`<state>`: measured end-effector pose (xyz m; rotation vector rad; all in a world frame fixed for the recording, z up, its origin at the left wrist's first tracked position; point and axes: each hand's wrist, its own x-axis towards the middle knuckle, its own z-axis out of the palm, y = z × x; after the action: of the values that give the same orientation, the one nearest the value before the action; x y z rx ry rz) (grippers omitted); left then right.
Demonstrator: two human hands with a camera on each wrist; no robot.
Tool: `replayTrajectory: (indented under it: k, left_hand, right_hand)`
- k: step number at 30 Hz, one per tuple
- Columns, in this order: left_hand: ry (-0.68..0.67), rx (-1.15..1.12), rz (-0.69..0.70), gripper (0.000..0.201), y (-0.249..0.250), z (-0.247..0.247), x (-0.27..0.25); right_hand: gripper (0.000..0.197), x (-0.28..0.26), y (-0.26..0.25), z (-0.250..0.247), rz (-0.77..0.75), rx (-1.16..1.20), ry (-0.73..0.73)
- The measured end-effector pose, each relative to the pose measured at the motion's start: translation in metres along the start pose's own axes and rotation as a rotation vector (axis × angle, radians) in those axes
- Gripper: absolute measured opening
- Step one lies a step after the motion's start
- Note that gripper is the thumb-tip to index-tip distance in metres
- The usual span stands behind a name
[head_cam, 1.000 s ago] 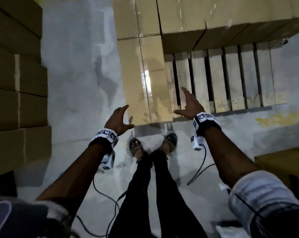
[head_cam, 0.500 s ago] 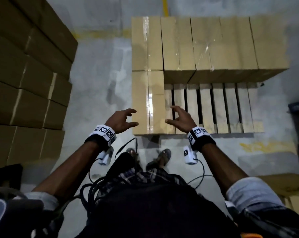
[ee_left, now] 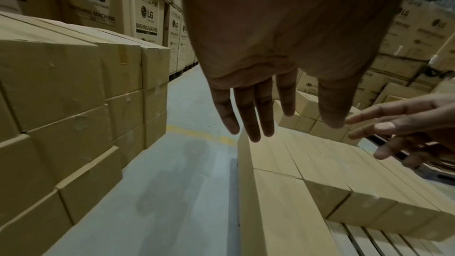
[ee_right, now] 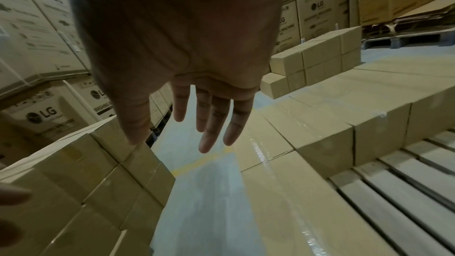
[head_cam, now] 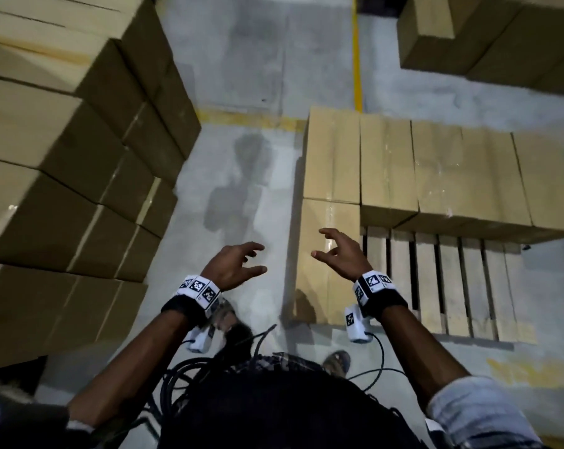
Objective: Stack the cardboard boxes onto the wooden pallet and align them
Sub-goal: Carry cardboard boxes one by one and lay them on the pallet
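Left hand [head_cam: 232, 267] and right hand [head_cam: 342, 254]: both empty, fingers loosely spread, held above the grey concrete floor [head_cam: 241, 176]. Plain brown cardboard boxes [head_cam: 436, 170] lie in a row across the far part of the slatted wooden pallet [head_cam: 452, 286]; one box [head_cam: 326, 260] along its left edge.

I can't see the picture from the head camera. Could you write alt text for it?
Seen from above, a person's left hand and right hand reach forward empty, fingers loosely spread, toward a wooden pallet. A row of cardboard boxes fills its far half, with one more box at its near left. Stacked cartons stand to the left on the grey floor.
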<state>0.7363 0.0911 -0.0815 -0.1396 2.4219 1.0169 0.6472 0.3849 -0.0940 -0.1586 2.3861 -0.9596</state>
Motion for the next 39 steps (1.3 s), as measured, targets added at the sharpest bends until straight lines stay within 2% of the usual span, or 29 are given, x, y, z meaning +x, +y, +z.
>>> replayTrajectory:
  k: [5,11,15,20,24,27,29,36,39]
  left_hand:
    - [0.02,0.007,-0.001,0.058,-0.051,-0.092,0.011]
    - [0.164,-0.047,-0.021,0.058,-0.091,-0.183,0.041]
    - [0.215,-0.095,-0.021,0.059,-0.095,-0.219,0.075]
    - [0.18,-0.08,0.009,0.062,-0.091,-0.273,0.142]
    - [0.162,-0.008,0.03,0.06,-0.089,-0.334,0.232]
    - [0.151,0.04,0.034,0.061,-0.069,-0.385,0.308]
    - [0.15,0.058,0.063,0.061,-0.043,-0.422,0.362]
    - [0.208,0.083,0.216,0.054,0.045,-0.54,0.547]
    - [0.194,0.07,0.266,0.053,0.08,-0.581,0.623]
  right_hand:
    - [0.061,0.058,-0.097,0.046,-0.05,0.053,-0.002]
    - [0.062,0.125,-0.185,0.079,-0.213,-0.046,-0.092]
    - [0.062,0.172,-0.215,0.075,-0.257,-0.096,-0.118]
    - [0.059,0.258,-0.237,0.056,-0.251,-0.017,-0.053]
    - [0.059,0.352,-0.253,0.024,-0.251,0.01,-0.044]
    - [0.061,0.418,-0.268,-0.016,-0.234,0.007,-0.037]
    - [0.061,0.46,-0.281,-0.052,-0.218,0.02,-0.03]
    - [0.055,0.606,-0.31,-0.167,-0.161,0.152,0.129]
    - [0.053,0.664,-0.32,-0.212,-0.155,0.194,0.193]
